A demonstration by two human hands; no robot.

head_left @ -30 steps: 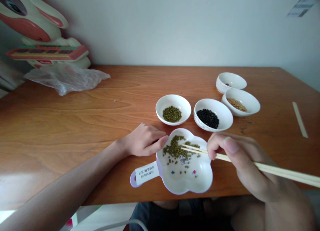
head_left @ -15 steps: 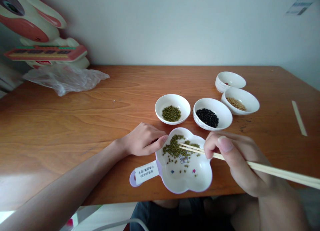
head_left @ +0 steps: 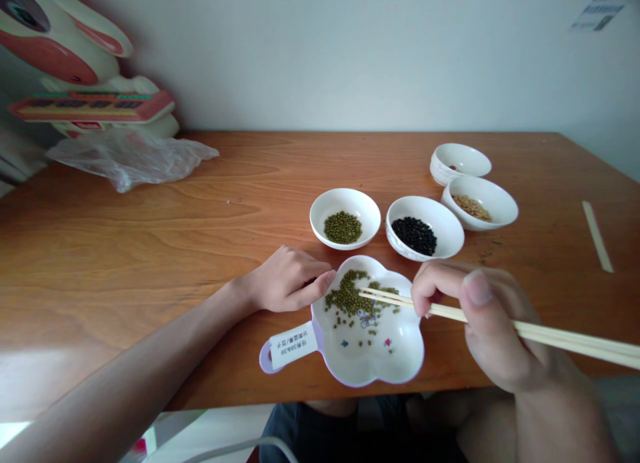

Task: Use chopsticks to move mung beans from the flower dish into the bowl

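My left hand (head_left: 290, 279) is closed at the left rim of a white, purple-edged, flower-shaped dish (head_left: 370, 369), with its thumb on the edge. The dish has a labelled handle (head_left: 293, 347) pointing left. Loose green mung beans (head_left: 349, 296) lie in it, mostly toward the back left. My right hand (head_left: 493, 323) grips a pair of wooden chopsticks (head_left: 565, 338) from the right. Their tips are close together and reach down among the mung beans; I cannot tell whether a bean is between them.
Behind the dish stand a white bowl of mung beans (head_left: 343, 193), a bowl of black beans (head_left: 450, 239), a bowl of tan beans (head_left: 503, 209) and a bowl with something reddish (head_left: 470, 157). A plastic bag (head_left: 133, 157) and toy keyboard (head_left: 95, 107) sit left, a pale strip (head_left: 597, 236) right.
My right hand has shifted slightly right and its thumb has lifted a little along the chopsticks. The chopstick tips, my left hand and the dish stay almost where they were.
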